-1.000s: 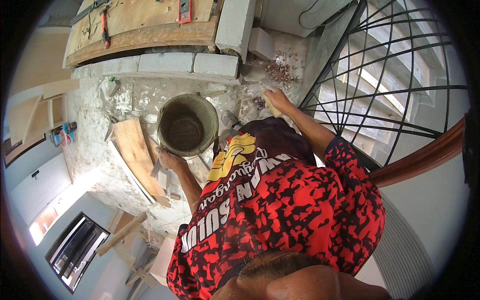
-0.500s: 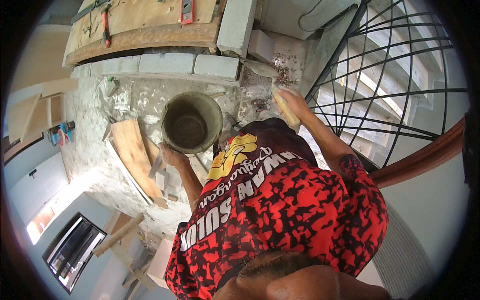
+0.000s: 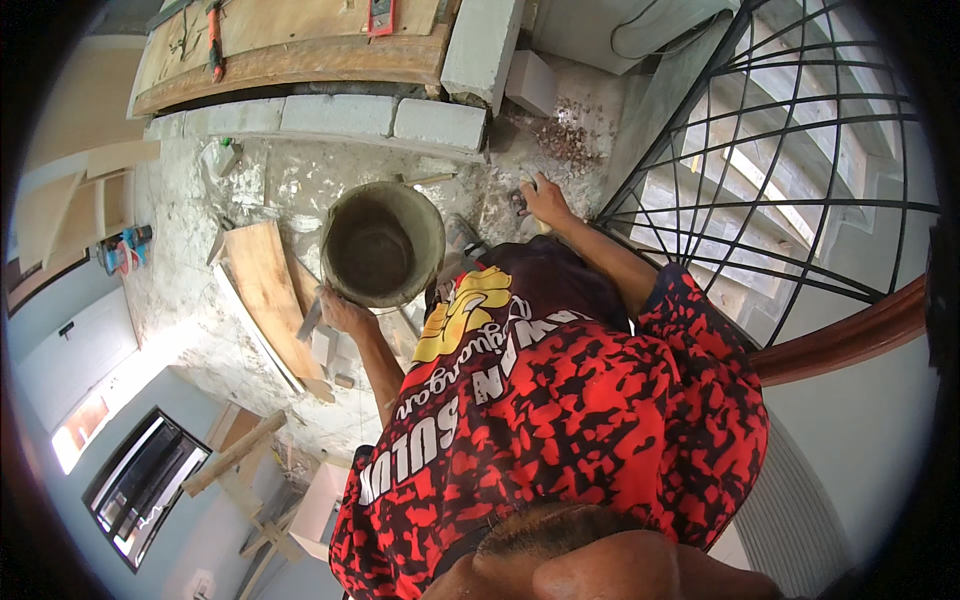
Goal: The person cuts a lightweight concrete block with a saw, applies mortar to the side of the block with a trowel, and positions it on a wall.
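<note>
A dark, cement-stained bucket (image 3: 383, 245) tilts in front of me, its mouth facing up and showing a mostly bare inside. My left hand (image 3: 347, 314) grips it at the lower left rim; a grey flat strip (image 3: 311, 318) lies beside the fingers, and I cannot tell whether it is held. My right hand (image 3: 547, 203) is closed, low over the rubble-strewn floor to the right of the bucket. A pale yellowish handle (image 3: 541, 226) shows below that fist, from what looks like a trowel; its blade is mostly hidden now.
Light grey blocks (image 3: 338, 116) form a low wall ahead, below a wooden board (image 3: 290, 65) carrying a red-handled tool (image 3: 214, 45) and a red level (image 3: 380, 16). Wood planks (image 3: 265, 285) lie left. A black metal railing (image 3: 745, 150) and rubble (image 3: 563, 138) are right.
My right hand has moved left and turned, so the yellow handle and flat grey blade seen before are now mostly hidden. My left hand and the bucket have hardly moved.
</note>
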Demonstrator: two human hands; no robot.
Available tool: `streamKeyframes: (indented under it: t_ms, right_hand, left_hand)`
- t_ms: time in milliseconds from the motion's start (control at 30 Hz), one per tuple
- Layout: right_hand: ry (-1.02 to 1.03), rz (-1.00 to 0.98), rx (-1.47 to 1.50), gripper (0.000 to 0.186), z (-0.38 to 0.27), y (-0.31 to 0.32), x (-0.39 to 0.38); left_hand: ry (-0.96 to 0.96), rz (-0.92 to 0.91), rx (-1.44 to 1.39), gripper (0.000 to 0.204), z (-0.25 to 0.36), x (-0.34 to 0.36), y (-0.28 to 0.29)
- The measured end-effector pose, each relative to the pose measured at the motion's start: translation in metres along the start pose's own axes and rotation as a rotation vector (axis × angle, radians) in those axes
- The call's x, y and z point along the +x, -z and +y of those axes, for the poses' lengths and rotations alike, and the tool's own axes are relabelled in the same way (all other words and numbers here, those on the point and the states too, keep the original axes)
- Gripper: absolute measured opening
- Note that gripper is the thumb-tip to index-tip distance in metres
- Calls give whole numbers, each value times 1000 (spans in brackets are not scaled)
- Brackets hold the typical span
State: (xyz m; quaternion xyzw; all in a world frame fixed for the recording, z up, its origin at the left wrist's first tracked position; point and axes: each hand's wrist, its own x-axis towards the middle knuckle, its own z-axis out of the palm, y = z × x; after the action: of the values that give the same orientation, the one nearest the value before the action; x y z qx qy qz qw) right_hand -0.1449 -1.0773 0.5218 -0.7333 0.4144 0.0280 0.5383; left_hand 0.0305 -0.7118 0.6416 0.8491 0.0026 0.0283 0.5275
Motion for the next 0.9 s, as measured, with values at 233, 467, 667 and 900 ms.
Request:
streamKeyframes:
  t_ms: [233,467,667,900]
  right_hand:
    - [135,132,79,43,-26,-7,-47]
    - [194,171,175,37,-34,15,-95]
    - [195,205,-2,46,26,-7,-79]
    - [164,165,-176,50,72,-32,-30]
  left_hand:
    - [299,11,-321,54,37,9,-11]
    - [222,-118,-321,56,31,34,-24]
    - [279,-132,-386,60,35,49,-28]
    - [220,-188,-317,58,24,41,-23]
